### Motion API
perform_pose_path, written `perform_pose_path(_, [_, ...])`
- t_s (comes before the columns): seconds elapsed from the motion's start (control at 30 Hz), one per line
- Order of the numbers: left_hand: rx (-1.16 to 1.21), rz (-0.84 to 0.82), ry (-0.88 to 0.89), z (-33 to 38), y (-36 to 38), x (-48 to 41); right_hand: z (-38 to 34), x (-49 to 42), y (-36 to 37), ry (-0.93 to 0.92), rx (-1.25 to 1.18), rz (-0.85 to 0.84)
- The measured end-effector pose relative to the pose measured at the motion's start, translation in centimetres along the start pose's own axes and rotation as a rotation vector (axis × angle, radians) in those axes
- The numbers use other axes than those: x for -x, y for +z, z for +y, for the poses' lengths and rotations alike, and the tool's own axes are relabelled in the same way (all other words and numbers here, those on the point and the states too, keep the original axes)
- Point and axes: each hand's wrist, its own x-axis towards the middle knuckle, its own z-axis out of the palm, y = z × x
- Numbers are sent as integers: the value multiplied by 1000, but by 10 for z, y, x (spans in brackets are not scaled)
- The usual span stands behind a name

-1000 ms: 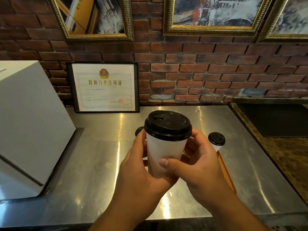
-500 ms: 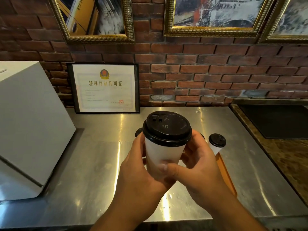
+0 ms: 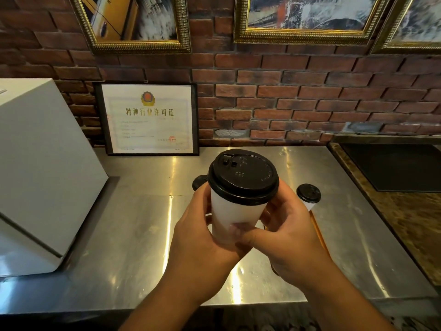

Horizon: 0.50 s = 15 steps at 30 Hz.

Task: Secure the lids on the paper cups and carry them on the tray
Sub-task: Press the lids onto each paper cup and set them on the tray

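Observation:
I hold a white paper cup [image 3: 235, 217] with a black lid [image 3: 243, 177] up in front of me, above the steel counter. My left hand [image 3: 200, 237] wraps its left side and my right hand [image 3: 288, 240] grips its right side, thumb across the front. Behind it stands a second lidded cup [image 3: 308, 194] on an orange tray [image 3: 318, 231], of which only the right edge shows. A third black lid [image 3: 198, 182] peeks out at the left of the held cup.
A large white box [image 3: 40, 168] fills the counter's left side. A framed certificate [image 3: 149, 118] leans against the brick wall. A dark stone counter with a black mat [image 3: 393, 166] adjoins on the right. The steel counter's front edge [image 3: 238, 305] lies near me.
The cup has turned a little in my hands and sits slightly lower and closer. The lid's sip hole has shifted toward the left.

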Motion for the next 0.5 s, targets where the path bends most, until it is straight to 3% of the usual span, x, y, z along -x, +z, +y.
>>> perform_pose_path(0.33, [76, 48, -70, 0, 7, 5, -1, 6, -5, -7, 24, -12])
perform_pose_path(0.5, [8, 25, 42, 7, 7, 11, -1, 8, -10, -3, 37, 35])
